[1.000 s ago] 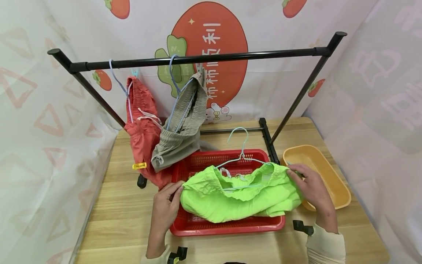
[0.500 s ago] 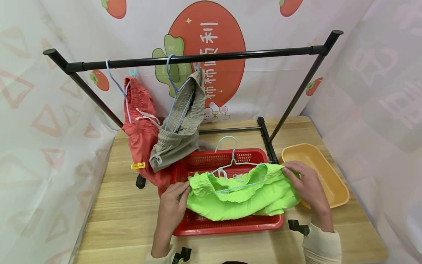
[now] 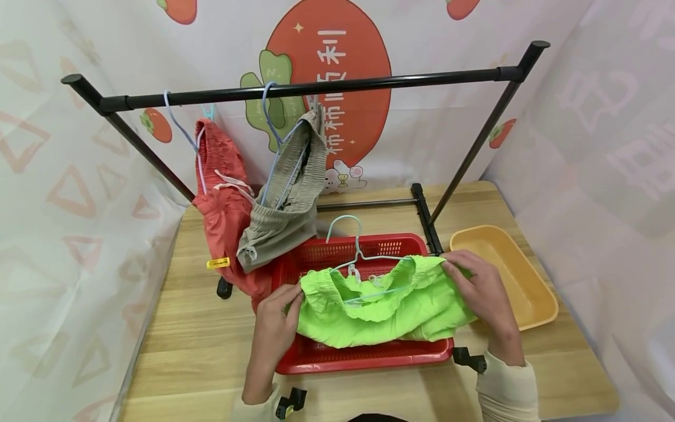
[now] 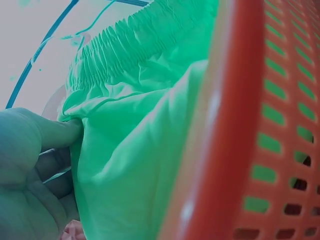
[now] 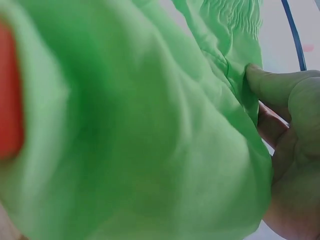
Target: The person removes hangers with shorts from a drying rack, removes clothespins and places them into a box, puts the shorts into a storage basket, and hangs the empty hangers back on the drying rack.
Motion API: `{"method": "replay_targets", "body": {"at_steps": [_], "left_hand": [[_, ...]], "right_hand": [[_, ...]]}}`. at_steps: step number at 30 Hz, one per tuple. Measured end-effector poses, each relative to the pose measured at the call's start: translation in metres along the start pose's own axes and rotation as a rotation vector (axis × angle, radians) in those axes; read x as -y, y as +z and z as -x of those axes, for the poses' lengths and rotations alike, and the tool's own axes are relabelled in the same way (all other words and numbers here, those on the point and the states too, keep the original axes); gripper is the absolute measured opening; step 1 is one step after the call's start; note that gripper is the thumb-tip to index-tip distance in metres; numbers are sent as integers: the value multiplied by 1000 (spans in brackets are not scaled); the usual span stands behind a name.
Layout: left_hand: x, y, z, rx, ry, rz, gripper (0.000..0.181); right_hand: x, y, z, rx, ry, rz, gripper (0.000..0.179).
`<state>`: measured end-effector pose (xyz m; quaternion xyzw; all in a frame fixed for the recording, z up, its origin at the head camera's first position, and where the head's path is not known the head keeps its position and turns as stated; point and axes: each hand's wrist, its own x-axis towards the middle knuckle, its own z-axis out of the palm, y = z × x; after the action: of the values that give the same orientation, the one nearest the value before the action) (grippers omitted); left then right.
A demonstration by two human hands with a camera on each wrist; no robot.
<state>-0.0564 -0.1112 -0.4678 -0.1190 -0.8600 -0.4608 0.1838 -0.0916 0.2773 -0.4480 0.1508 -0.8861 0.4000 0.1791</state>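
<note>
Bright green shorts (image 3: pixel 348 322) with an elastic waistband are stretched between both hands over a red plastic basket (image 3: pixel 364 364). A pale teal hanger (image 3: pixel 358 246) runs through the waist opening, its hook standing free toward the back. My left hand (image 3: pixel 275 325) pinches the left end of the waistband, thumb on the near side, as the left wrist view shows at the gathered cloth (image 4: pixel 135 120). At the opposite end my right hand (image 3: pixel 482 293) pinches the waistband between thumb and fingers; in the right wrist view the thumb (image 5: pixel 272 87) presses on the green cloth.
A black rack (image 3: pixel 337 87) spans the back. On its left half hang red shorts (image 3: pixel 224 217) and grey shorts (image 3: pixel 287 225), both on blue hangers and reaching down near the basket's left side. A yellow tub (image 3: pixel 506 275) stands at the right on the wooden table (image 3: pixel 195 357).
The hanger's hook has swung left. My left hand has moved right, drawing in the left end of the shorts, and my right hand has shifted slightly left; both keep their grip.
</note>
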Motion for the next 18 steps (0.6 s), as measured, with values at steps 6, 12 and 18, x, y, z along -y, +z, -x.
{"method": "replay_targets", "body": {"at_steps": [6,12,18], "left_hand": [[1,-1,-3,-8,-21,33,24],[2,0,-7,-28,-22,63,23],[0,2,-11,-34,-20,51,22]], "right_hand": [[6,2,-5,-8,3,0,18],[14,6,-7,-51,13,-10,18],[18,7,-7,-62,31,10,19]]}}
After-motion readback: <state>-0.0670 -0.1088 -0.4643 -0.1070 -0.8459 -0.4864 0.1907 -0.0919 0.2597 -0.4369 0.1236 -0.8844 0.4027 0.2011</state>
